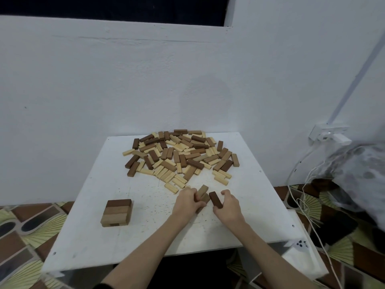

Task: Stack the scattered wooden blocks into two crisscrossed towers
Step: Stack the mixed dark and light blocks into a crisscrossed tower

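Pale blue-white wall (125, 80) fills the upper half of the frame, with a dark window opening (112, 7) along the top edge at upper left. Patterned floor (27, 226) in brown, black and yellow-green shows at the lower left and lower right. At the right edge a grey speckled bag (358, 174) bulges into view, below a white wall socket (329, 134) with thin white cables (300, 197) trailing down.

At the centre stands a white square table (87, 236), its top speckled with small marks. On its far half lies the big scattered heap of wooden blocks (179, 155), light, mid-brown and dark pieces lying at all angles. Near the table's left front sits a low started tower (117, 212): a top layer of three blocks side by side, a crosswise layer under it.

Just in front of the heap, the left hand (187, 202) has its fingers curled round a couple of mid-brown blocks (202, 193), one tilted upward. Just beside it, the right hand (226, 205) pinches a dark brown block (215, 199) by its near end.
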